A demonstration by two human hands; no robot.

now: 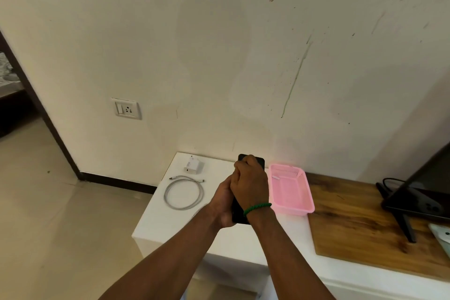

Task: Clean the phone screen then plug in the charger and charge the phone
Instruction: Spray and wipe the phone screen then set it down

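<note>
On the wall beyond the left edge of the counter [168, 229], a white socket [127, 109] is mounted. At the counter's far left corner a white charger [193, 165] is laid, and a coiled grey cable [183, 193] is set just in front of it, apart from it. Over the middle of the counter a black phone [260, 162] is held, its length pointing away from the person. It is clasped from below and along its left side by the left grip [222, 202], fingers wrapped round it. Its upper face is covered by the right grip [250, 184], fingers curled; whether anything is pinched beneath them cannot be told. Just right of the phone, a pink basket [292, 207] is placed near the far edge, beside a wooden board [353, 226].
</note>
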